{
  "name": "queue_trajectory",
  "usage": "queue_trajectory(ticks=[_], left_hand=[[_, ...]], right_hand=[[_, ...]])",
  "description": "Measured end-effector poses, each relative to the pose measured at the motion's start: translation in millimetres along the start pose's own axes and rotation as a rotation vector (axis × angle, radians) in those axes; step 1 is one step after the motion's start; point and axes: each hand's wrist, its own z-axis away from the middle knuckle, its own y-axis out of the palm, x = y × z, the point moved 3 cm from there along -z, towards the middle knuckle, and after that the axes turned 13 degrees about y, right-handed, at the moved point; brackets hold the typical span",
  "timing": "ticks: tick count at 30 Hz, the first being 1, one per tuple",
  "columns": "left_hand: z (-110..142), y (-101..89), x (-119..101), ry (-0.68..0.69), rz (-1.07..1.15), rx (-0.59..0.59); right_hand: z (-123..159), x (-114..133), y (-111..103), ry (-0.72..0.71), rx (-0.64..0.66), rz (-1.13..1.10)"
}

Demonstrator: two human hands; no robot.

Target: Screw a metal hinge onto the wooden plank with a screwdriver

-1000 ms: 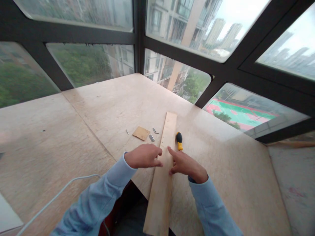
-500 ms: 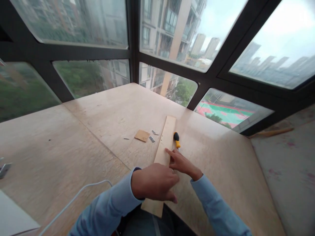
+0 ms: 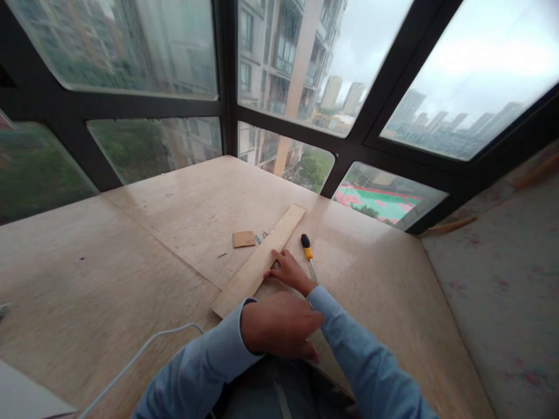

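A long pale wooden board (image 3: 248, 266) lies slanted across the light wood surface, its near end to the left. My right hand (image 3: 289, 272) is closed at the board's right edge, thumb and fingertips against it. My left hand (image 3: 282, 326) hovers in front of my lap, back of the hand upward, fingers curled. Whatever it may hold is hidden below it. Just beyond my right hand lies a screwdriver (image 3: 307, 247) with a black and yellow handle. Left of the board are a small brown square piece (image 3: 243, 239) and small metal pieces (image 3: 259, 238), partly hidden by the board.
A thin metal piece (image 3: 222, 255) lies left of the brown square. A white cable (image 3: 151, 340) curves across the surface at lower left, near a white panel (image 3: 30, 390). Dark-framed windows (image 3: 227, 105) border the far side; a patterned wall (image 3: 489, 291) stands on the right.
The board has swung round, its near end moving left and away from my lap. My right hand has shifted left with it, away from the screwdriver. My left hand stays curled.
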Motion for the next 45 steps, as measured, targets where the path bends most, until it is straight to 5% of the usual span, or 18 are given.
queue_trajectory(ticks=[5,12,19,25,28,32,35,38,45], left_hand=[[6.3,-3.9,0.2,-0.06,-0.014,-0.014],[7.8,-7.1,7.6,-0.106,0.034,0.002],[-15.1,23.8,74.9,-0.169,0.284,-0.011],[-19.3,44.6,122.3,-0.523,0.506,-0.404],[-25.2,51.7,124.0,-0.535,0.92,-0.569],[-24.5,51.1,131.7,-0.583,1.204,-0.779],[-5.2,44.9,149.0,-0.703,1.04,-0.818],[26.2,36.8,170.2,-0.869,0.639,-0.777],[69.3,39.7,199.2,-1.136,0.065,-0.494]], right_hand=[[-6.4,-7.9,-8.1,0.003,-0.111,-0.037],[-19.7,-66.4,-64.8,0.4,-0.28,-0.092],[-8.6,-87.7,-58.7,0.462,-0.199,-0.466],[9.5,-65.1,-45.4,0.395,-0.252,-0.961],[18.3,-47.5,-45.1,0.288,-0.297,-1.255],[27.8,-28.2,-53.9,0.083,-0.194,-1.236],[33.6,-38.8,-59.3,0.097,-0.22,-1.243],[40.6,-68.6,-52.5,0.241,-0.202,-1.252],[66.1,-127.3,-32.0,0.415,-0.215,-1.333]])
